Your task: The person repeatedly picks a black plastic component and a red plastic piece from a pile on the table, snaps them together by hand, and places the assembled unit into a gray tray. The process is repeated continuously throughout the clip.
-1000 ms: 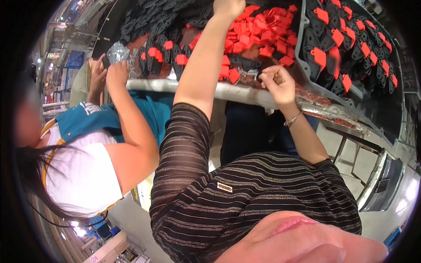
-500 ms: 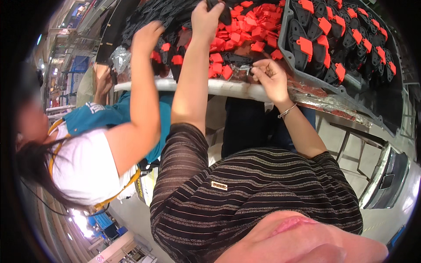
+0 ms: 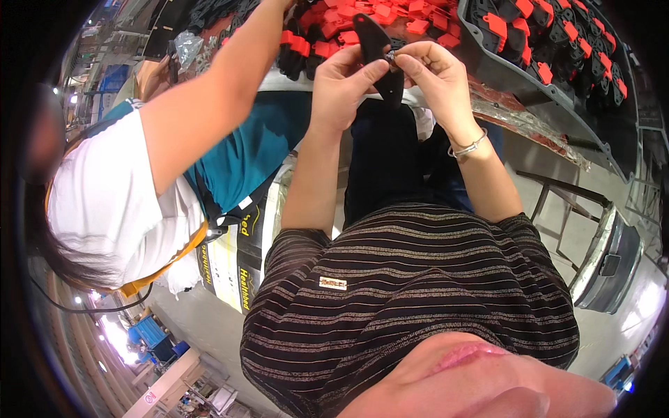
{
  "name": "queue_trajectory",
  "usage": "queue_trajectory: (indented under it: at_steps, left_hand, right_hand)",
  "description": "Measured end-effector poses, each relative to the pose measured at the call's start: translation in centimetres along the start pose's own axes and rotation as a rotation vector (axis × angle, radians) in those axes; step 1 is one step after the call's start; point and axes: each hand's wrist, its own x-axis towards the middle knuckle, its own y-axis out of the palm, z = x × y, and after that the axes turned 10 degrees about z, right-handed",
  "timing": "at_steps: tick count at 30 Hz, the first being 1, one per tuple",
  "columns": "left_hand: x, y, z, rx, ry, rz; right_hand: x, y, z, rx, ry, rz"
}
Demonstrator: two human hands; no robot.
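Note:
Both hands are close together just over the table's near edge. My left hand (image 3: 336,90) grips a flat, elongated black plastic part (image 3: 374,42), pointed toward its ends and with small holes. The thumb lies across its middle. Against the right side of that part, my right hand (image 3: 440,80) pinches a small shiny metal piece (image 3: 391,56) between thumb and forefinger; its exact kind is too small to make out. Beyond the hands lies a pile of red plastic tabs (image 3: 380,10). Several black parts with red tabs (image 3: 296,45) are left of my left hand.
A large grey tray (image 3: 512,87) at the right holds rows of black parts with red tabs. On my left a co-worker's arm (image 3: 223,76) reaches over the table. A clear plastic bag (image 3: 187,49) lies at the far left, and a stool (image 3: 608,258) stands at the right.
My left hand has come back from the pile with the black part. My right hand has risen from the table edge to meet it. The co-worker's arm has reached farther over the table.

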Motion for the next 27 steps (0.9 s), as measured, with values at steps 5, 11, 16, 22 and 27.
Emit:
queue_trajectory:
  at_steps: [5, 11, 16, 22, 27]
  left_hand:
    - [-0.8, -0.6, 0.3, 0.104, -0.015, -0.006]
    - [-1.3, -1.0, 0.2, 0.359, -0.076, 0.025]
    - [-1.3, -1.1, 1.6, 0.292, 0.073, 0.013]
    - [-1.8, -1.7, 2.3, 0.431, 0.215, 0.052]
    - [-3.3, -4.3, 2.8, -0.516, -0.193, 0.022]
  right_hand:
    - [-0.4, 0.3, 0.4, -0.016, 0.052, 0.051]
    - [-0.7, -0.5, -0.3, -0.102, 0.109, 0.153]
    - [-0.8, -0.8, -1.0, -0.002, 0.088, 0.18]
    - [-0.2, -0.6, -1.1, -0.555, -0.2, 0.147]
    - [0.9, -0.6, -0.7, -0.946, -0.611, 0.205]
